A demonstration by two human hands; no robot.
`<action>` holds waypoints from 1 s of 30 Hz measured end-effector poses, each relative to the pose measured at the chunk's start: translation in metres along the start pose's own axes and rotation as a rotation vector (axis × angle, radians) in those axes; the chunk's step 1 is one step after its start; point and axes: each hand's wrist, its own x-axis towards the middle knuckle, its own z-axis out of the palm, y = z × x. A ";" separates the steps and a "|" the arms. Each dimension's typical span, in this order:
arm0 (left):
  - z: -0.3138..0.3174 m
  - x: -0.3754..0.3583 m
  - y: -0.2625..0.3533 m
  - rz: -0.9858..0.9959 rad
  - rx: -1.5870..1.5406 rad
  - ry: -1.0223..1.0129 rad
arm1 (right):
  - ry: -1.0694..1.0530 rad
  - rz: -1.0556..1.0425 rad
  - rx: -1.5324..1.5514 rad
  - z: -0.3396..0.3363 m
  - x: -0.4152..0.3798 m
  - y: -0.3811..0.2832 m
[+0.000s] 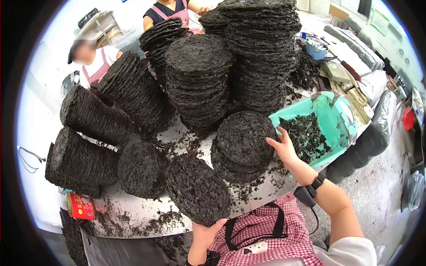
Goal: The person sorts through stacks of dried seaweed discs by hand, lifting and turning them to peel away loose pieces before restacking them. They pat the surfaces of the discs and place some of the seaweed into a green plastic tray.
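A round dark disc of dried seaweed [197, 189] is tilted up in front of me over the table's near edge. My left hand [205, 235] grips its lower rim, the thumb showing at the edge and the other fingers mostly hidden behind. To the right of it stands a short stack of seaweed discs [246, 137]. My right hand [286, 148] rests against that stack's right rim, thumb and fingers spread apart. Just beyond this hand, a turquoise plastic basin [339, 122] contains loose dark seaweed scraps [306, 135].
Tall stacks of seaweed discs [199, 80] rise at the back; others lie sideways at left [84, 157]. Crumbs litter the white table [173, 221]. A red can [80, 206] sits at the left edge, a blue bucket [316, 48] far right. Two people in checked aprons are across the table.
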 end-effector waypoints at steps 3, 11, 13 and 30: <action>0.001 0.005 -0.002 0.027 -0.005 -0.003 | 0.000 -0.151 -0.134 0.001 -0.010 0.004; -0.002 0.001 -0.005 0.066 -0.013 0.094 | 0.013 -0.457 -0.234 0.011 -0.065 0.014; -0.011 -0.006 -0.010 0.049 0.104 0.186 | -0.166 -0.629 -0.257 0.021 -0.089 -0.024; -0.027 -0.027 -0.004 -0.028 -0.116 0.090 | -0.881 -0.368 -0.141 0.066 -0.142 -0.055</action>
